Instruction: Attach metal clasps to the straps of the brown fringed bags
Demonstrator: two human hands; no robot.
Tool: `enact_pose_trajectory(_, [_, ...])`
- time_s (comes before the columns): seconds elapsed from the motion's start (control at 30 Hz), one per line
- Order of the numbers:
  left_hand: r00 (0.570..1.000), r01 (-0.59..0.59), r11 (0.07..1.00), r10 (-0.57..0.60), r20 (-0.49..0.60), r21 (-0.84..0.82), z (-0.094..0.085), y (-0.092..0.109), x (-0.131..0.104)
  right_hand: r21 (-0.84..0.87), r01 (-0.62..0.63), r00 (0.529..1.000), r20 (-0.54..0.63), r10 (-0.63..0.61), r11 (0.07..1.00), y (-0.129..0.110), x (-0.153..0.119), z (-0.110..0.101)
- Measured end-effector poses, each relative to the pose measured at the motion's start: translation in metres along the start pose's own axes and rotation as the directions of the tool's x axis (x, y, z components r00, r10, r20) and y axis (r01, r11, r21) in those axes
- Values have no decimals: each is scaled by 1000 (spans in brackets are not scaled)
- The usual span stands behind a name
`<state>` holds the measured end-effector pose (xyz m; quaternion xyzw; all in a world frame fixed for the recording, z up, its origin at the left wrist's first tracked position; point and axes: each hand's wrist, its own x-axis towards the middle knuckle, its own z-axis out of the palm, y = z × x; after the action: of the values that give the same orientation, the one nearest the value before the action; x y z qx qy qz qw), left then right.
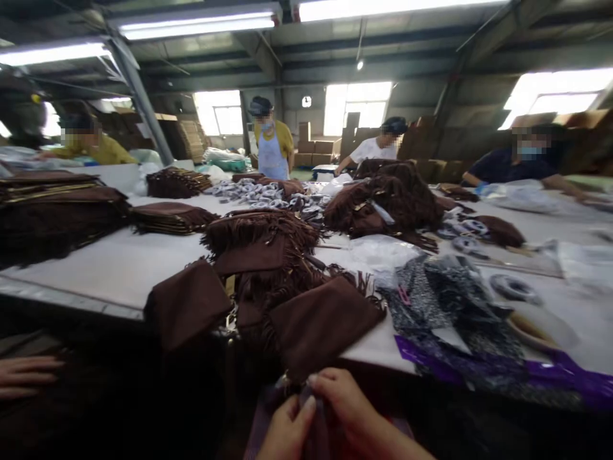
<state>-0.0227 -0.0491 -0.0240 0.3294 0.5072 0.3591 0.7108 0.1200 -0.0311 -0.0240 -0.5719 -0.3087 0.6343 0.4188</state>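
Low in the middle, my left hand (287, 425) and my right hand (345, 402) are close together, each with thumb and fingertips pinched. Between them is a narrow greyish strap (320, 431), partly hidden by the fingers. Just beyond my fingertips, a dark brown fringed bag (328, 319) hangs over the table's front edge. A small metal piece (286, 378) shows beside its lower corner; whether the strap joins it I cannot tell. To the left, a second brown flap (191, 306) droops over the edge, with a heap of fringed brown bags (258, 246) behind.
Stacks of brown pieces (62, 211) lie at left on the white table (96, 265). Grey-white coiled rolls (268, 191) and a large brown fringed heap (387, 198) sit farther back. Crumpled black-and-purple plastic (454, 313) is at right. Another person's hand (29, 377) shows at left; several people work across.
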Motion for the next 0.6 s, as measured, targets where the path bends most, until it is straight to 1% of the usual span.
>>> enact_pose_trajectory(0.07, [999, -32, 999, 32, 41, -7, 7, -4, 0, 7, 16, 999, 28, -16, 1000, 4, 0, -2])
enact_pose_trajectory(0.1, [998, -44, 999, 44, 44, 8, 9, -5, 0, 18, 15, 999, 35, -15, 1000, 6, -1, -3])
enact_pose_trajectory(0.17, [997, -74, 994, 74, 12, 79, 11, -2, -3, 35, 4, 999, 41, -5, 999, 8, -2, -3])
enact_pose_trajectory(0.23, [986, -156, 970, 163, -23, 187, 10, 0, -7, 14, 14, 999, 35, -14, 1000, 10, -4, -4])
enact_pose_trajectory(0.3, [959, -255, 914, 281, -40, 315, 6, 1, -10, -60, 50, 998, 29, -48, 997, 11, -6, -5])
enact_pose_trajectory(0.37, [932, -306, 853, 359, -48, 422, 3, -1, -12, -144, 83, 996, 31, -80, 986, 11, -9, -9])
enact_pose_trajectory(0.43, [920, -320, 815, 390, -48, 482, 0, -4, -11, -195, 108, 994, 34, -104, 975, 9, -13, -12])
enact_pose_trajectory(0.5, [914, -331, 793, 404, -36, 511, 0, -8, -10, -205, 124, 992, 46, -117, 971, 6, -18, -16])
enact_pose_trajectory(0.6, [912, -349, 791, 409, -11, 502, 3, -11, -8, -205, 165, 984, 94, -148, 965, 2, -20, -18])
